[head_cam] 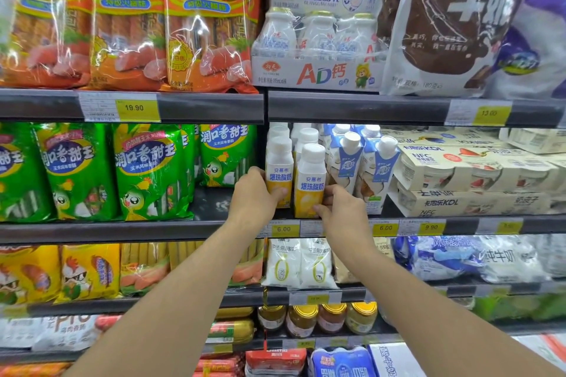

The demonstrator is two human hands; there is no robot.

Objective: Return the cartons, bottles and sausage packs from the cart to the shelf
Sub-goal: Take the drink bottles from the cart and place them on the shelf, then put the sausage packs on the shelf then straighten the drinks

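Two white-capped yoghurt bottles with yellow bases stand at the front of the middle shelf [214,231]. My left hand [252,193] grips the left bottle [278,167] low on its side. My right hand [340,208] holds the right bottle [311,174] near its base, thumb in front. More of the same bottles stand behind them. Blue-and-white cartons [379,165] stand just to the right. Green sausage packs [144,168] fill the shelf to the left, orange sausage packs [202,18] the shelf above. The cart is out of view.
Boxed yoghurt cup packs [471,180] sit at the right of the middle shelf. A bare gap of shelf [211,202] lies between the green packs and the bottles. Milk pouches [298,263] and jars [330,317] fill the shelves below, bottle multipacks [318,49] the shelf above.
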